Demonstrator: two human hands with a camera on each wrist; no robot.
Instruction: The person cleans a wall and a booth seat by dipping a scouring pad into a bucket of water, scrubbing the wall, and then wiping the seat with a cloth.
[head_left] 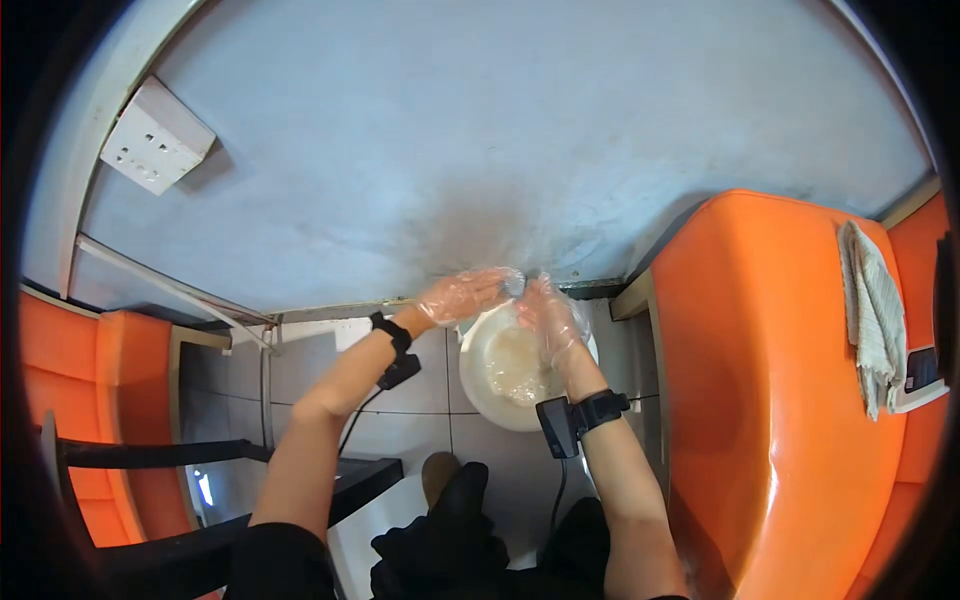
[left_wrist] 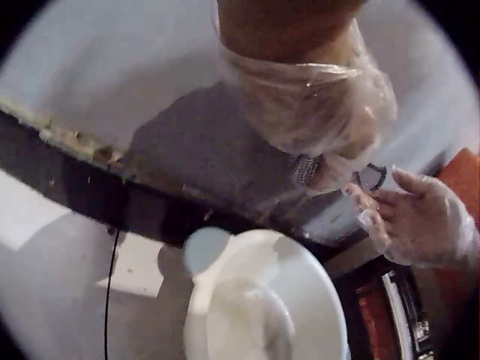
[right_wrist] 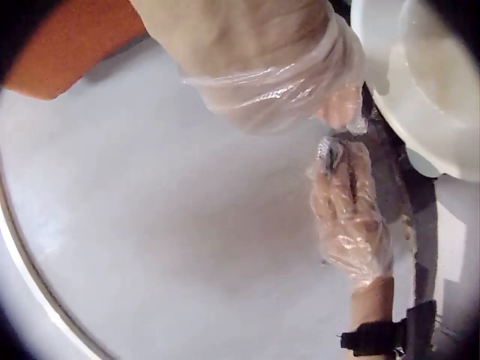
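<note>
Both hands wear clear plastic gloves and are close together, low at the wall, above the back rim of a white basin (head_left: 474, 378) of cloudy water. My left hand (head_left: 465, 295) pinches a small grey steel scrubber (right_wrist: 328, 152) at its fingertips, near the blue-grey wall (right_wrist: 165, 202). In the left wrist view the scrubber (left_wrist: 305, 168) is partly hidden by the fingers. My right hand (head_left: 548, 315) is just to the right of it, palm turned towards the left hand. Its fingers are loosely extended, with nothing gripped in the left wrist view (left_wrist: 427, 221).
An orange seat (head_left: 740, 400) stands close on the right, with a grey cloth (head_left: 875, 310) over it. On the left are another orange seat (head_left: 125, 390) and a black chair frame (head_left: 160, 455). A socket box (head_left: 158, 137) is on the wall; tiled floor (head_left: 400, 435) lies below.
</note>
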